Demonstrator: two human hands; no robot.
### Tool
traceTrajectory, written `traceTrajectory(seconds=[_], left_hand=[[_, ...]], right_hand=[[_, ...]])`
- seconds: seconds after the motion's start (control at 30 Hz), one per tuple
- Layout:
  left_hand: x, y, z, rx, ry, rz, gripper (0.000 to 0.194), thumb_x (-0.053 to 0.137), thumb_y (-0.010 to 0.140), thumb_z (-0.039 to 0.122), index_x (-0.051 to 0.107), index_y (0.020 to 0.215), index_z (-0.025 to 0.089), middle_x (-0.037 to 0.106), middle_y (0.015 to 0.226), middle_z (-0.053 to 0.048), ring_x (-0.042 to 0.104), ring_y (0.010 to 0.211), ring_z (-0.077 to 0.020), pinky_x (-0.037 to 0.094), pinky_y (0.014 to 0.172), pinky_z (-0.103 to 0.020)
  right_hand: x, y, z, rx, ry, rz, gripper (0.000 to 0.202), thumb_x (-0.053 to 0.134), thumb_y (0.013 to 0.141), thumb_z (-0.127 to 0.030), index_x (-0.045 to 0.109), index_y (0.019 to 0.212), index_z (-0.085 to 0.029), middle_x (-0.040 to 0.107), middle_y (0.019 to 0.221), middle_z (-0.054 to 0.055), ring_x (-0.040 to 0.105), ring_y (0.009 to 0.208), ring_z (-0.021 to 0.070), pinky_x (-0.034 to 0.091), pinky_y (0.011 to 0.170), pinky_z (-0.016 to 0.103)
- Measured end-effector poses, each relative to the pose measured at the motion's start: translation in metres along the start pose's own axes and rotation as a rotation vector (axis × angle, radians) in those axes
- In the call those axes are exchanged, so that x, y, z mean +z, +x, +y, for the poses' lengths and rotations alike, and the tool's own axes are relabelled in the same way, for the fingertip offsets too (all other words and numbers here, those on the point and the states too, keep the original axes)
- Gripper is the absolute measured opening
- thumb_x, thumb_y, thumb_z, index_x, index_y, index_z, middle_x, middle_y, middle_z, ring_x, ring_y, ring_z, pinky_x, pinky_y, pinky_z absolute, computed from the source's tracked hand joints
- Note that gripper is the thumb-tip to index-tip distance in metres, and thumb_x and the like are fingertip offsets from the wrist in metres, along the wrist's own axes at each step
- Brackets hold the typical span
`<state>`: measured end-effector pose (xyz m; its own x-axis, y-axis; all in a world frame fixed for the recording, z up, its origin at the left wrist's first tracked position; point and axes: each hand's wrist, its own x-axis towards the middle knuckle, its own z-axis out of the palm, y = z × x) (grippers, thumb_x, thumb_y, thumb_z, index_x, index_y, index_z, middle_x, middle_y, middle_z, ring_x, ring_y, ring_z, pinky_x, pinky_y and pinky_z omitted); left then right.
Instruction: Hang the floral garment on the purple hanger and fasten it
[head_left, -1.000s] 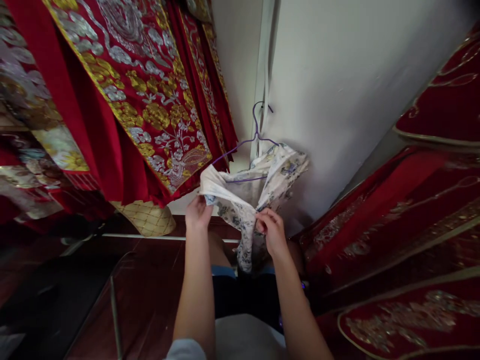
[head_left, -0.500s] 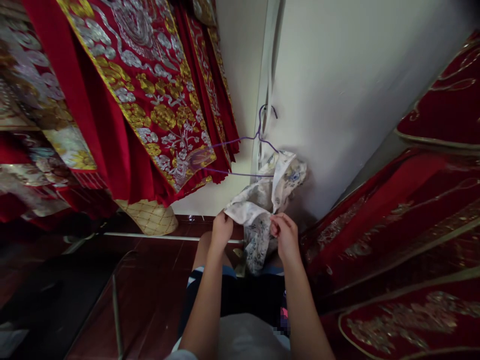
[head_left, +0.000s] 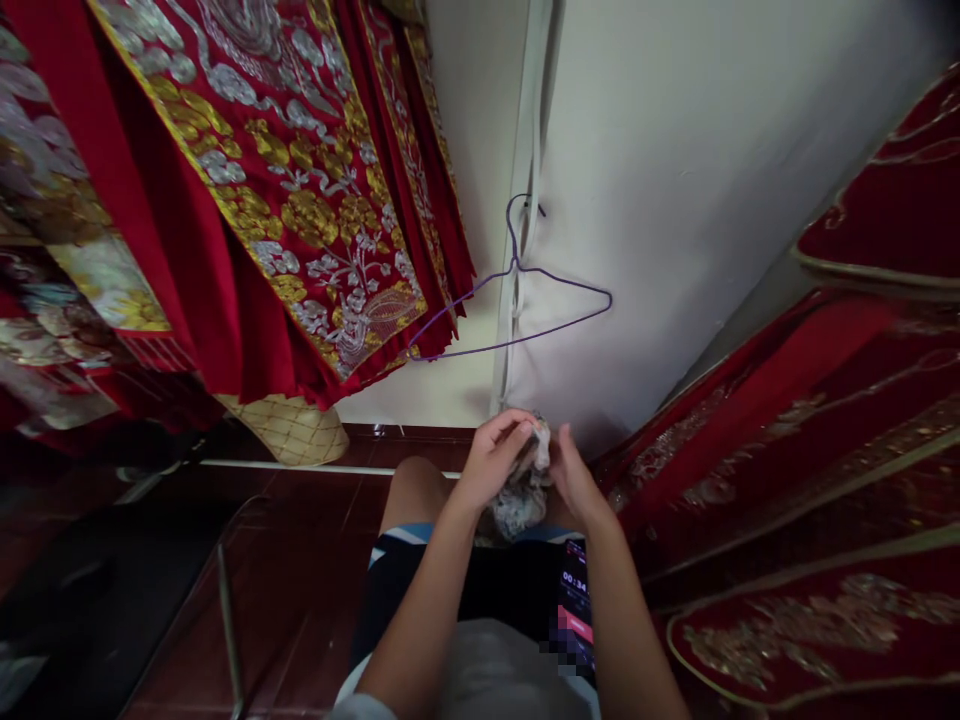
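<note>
A patterned white and grey garment [head_left: 520, 505] is bunched up above my lap. My left hand [head_left: 495, 455] is closed on its upper part, thumb against fingers. At the garment's right side is my right hand [head_left: 574, 475], its fingers partly hidden behind the cloth, so its hold is unclear. A purple wire hanger [head_left: 517, 268] hangs on the wall in front of me, with nothing on it.
Red embroidered garments [head_left: 300, 190] hang at the upper left, over a gold quilted piece [head_left: 289, 432]. More red embroidered cloth [head_left: 780, 400] fills the right. A phone [head_left: 576, 590] lies on my thigh. A white bar [head_left: 300, 467] crosses the tiled floor.
The garment has come off the hanger and is now bunched lower down between my hands. My left hand has moved right, closer to my right hand. More of the phone shows.
</note>
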<state>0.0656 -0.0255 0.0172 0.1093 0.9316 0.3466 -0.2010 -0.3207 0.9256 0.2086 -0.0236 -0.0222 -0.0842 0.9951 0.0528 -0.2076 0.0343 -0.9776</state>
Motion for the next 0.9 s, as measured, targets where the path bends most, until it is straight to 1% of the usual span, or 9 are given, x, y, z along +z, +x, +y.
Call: traceTrajectory(seconds=[0.1,0.17,0.23,0.3,0.47,0.53,0.63,0.73,0.9], left_hand=[[0.001,0.008,0.000,0.019,0.127,-0.005,0.025,0.061,0.091,0.041,0.068,0.089,0.017,0.067,0.086,-0.005,0.062,0.083,-0.0184,0.050,0.080,-0.029],[-0.004,0.011,-0.003,0.006,0.166,-0.051,0.024,0.062,0.090,0.039,0.070,0.096,0.017,0.070,0.095,-0.007,0.064,0.091,-0.0202,0.051,0.083,-0.029],[-0.012,0.007,-0.010,-0.021,0.190,-0.136,0.029,0.060,0.091,0.040,0.071,0.108,0.019,0.071,0.107,-0.009,0.064,0.102,-0.0233,0.051,0.087,-0.032],[-0.024,-0.004,-0.018,-0.079,0.224,-0.241,0.034,0.055,0.094,0.044,0.071,0.112,0.021,0.072,0.108,-0.009,0.065,0.103,-0.0243,0.052,0.085,-0.033],[-0.064,-0.035,-0.038,-0.209,0.590,-0.506,0.033,0.061,0.088,0.046,0.071,0.075,0.018,0.067,0.067,-0.002,0.059,0.061,-0.0174,0.040,0.052,-0.024],[-0.079,-0.037,-0.036,-0.160,0.821,-0.462,0.027,0.064,0.085,0.040,0.068,0.070,0.018,0.062,0.060,-0.001,0.054,0.054,-0.0159,0.033,0.050,-0.024],[-0.095,-0.027,-0.020,-0.050,1.066,-0.362,0.017,0.058,0.087,0.031,0.066,0.077,0.020,0.065,0.068,-0.003,0.059,0.063,-0.0191,0.038,0.062,-0.027],[-0.102,-0.012,0.006,0.010,1.242,-0.287,0.021,0.048,0.093,0.030,0.063,0.082,0.021,0.063,0.069,-0.005,0.061,0.074,-0.0237,0.041,0.073,-0.031],[-0.114,0.001,0.049,0.078,1.355,-0.073,0.032,0.035,0.100,0.039,0.057,0.085,0.021,0.052,0.065,-0.004,0.058,0.074,-0.0243,0.040,0.070,-0.031]], right_hand=[[0.008,-0.009,-0.006,0.185,0.094,-0.257,0.067,0.054,0.074,-0.084,0.073,0.082,-0.021,0.071,0.074,0.008,0.068,0.079,0.0241,0.054,0.067,0.035],[0.008,-0.015,-0.010,0.201,0.073,-0.321,0.052,0.078,0.066,-0.067,0.074,0.087,-0.020,0.072,0.077,0.006,0.068,0.075,0.0226,0.055,0.068,0.034],[0.005,-0.020,-0.018,0.154,0.060,-0.275,0.046,0.088,0.061,-0.047,0.074,0.094,-0.019,0.074,0.083,0.005,0.068,0.075,0.0210,0.056,0.073,0.034],[-0.002,-0.020,-0.032,0.095,0.042,-0.183,0.040,0.087,0.063,-0.040,0.074,0.093,-0.018,0.074,0.083,0.005,0.067,0.072,0.0200,0.056,0.072,0.034],[-0.044,0.006,-0.078,-0.088,-0.298,-0.008,0.026,0.089,0.054,-0.032,0.072,0.065,-0.016,0.071,0.067,0.004,0.060,0.059,0.0175,0.050,0.057,0.029],[-0.061,0.026,-0.090,-0.212,-0.395,0.066,0.022,0.088,0.052,-0.029,0.073,0.063,-0.017,0.071,0.067,0.004,0.060,0.062,0.0185,0.049,0.060,0.029],[-0.066,0.063,-0.095,-0.362,-0.442,0.065,0.016,0.082,0.060,-0.029,0.074,0.069,-0.018,0.074,0.075,0.006,0.065,0.073,0.0204,0.051,0.071,0.030],[-0.048,0.105,-0.087,-0.496,-0.466,0.110,0.020,0.074,0.071,-0.036,0.074,0.079,-0.018,0.075,0.086,0.008,0.067,0.083,0.0219,0.051,0.081,0.032],[-0.004,0.155,-0.069,-0.547,-0.571,0.134,0.036,0.055,0.084,-0.047,0.071,0.090,-0.015,0.074,0.087,0.008,0.067,0.082,0.0229,0.051,0.077,0.032]])
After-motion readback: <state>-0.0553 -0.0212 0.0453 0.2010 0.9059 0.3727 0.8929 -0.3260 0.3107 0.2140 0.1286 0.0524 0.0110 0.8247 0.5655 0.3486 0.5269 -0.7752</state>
